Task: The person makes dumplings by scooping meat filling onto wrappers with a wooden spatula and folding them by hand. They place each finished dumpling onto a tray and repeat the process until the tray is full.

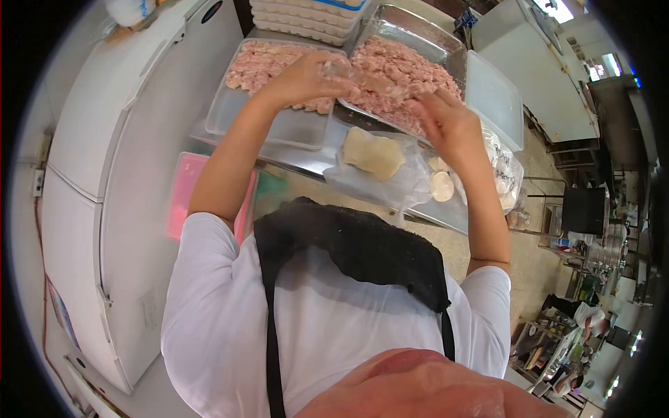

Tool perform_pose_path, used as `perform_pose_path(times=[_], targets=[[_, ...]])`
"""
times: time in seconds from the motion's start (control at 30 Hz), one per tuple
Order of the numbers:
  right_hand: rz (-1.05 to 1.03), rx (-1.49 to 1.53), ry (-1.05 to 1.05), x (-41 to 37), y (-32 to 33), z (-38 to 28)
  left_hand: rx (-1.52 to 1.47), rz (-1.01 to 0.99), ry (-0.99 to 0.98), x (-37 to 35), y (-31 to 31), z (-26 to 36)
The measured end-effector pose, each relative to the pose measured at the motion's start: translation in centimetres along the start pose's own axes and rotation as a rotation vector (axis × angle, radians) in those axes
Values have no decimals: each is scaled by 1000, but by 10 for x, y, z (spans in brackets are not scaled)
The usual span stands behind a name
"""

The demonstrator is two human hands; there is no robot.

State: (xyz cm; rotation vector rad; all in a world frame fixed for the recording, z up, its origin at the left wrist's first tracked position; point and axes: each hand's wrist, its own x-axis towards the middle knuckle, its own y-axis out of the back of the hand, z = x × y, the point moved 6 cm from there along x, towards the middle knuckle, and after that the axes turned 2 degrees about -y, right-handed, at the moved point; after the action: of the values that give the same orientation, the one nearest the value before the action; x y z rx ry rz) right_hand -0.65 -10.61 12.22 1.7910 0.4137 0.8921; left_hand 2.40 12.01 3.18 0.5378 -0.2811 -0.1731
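Note:
My left hand [306, 78] is over the right side of a shallow clear tray [279, 129]. Its fingertips are blurred, with a translucent smear around them. Rows of pinkish lumps [261, 61] fill the tray's far part. My right hand [449, 125] is above the near right part of a metal pan [439, 35] heaped with pink minced meat [397, 66]. Its fingers are curled toward the thumb; what they hold, if anything, cannot be made out. Closer to me, pale dough wrappers [373, 153] lie on a plastic bag [411, 177]. Pale round discs [441, 187] sit below my right wrist.
Stacked white trays [303, 21] stand at the back. A clear lid or container [495, 97] leans at the pan's right. A pink container [185, 191] is at lower left, beside a white refrigerator [132, 174]. Other people [589, 317] are far off at right.

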Motion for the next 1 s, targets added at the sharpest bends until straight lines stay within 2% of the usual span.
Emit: perform_pose_path(times=[0.07,0.13,0.17,0.27,0.37,0.47,0.57,0.67,0.77,0.87,0.97,1.0], targets=[[-17,-76,20,10,-9,-18,27,-58,-63,-9,21,9],[-26,-42,0,23,-1,-24,47,85,-122,-25,37,7],[-82,41,-88,27,2,-23,62,158,-151,-34,47,6],[-45,276,-15,37,-7,-38,116,230,-175,-52,68,11],[-224,173,-56,45,-40,-61,86,67,-183,-51,82,1],[-226,268,-147,45,-52,-48,131,195,-117,-66,98,-29],[-159,350,-270,24,-60,-21,-62,126,36,-88,121,-87],[-41,388,-331,-16,-70,16,66,64,422,-120,131,-168],[-102,518,-737,-55,-76,39,433,172,256,-130,110,-187],[5,673,-820,-85,-79,52,465,242,344,-125,85,-201],[23,678,-877,-104,-78,66,414,402,327,-121,71,-196],[46,678,-880,-107,-76,67,403,404,377,-118,68,-197]])
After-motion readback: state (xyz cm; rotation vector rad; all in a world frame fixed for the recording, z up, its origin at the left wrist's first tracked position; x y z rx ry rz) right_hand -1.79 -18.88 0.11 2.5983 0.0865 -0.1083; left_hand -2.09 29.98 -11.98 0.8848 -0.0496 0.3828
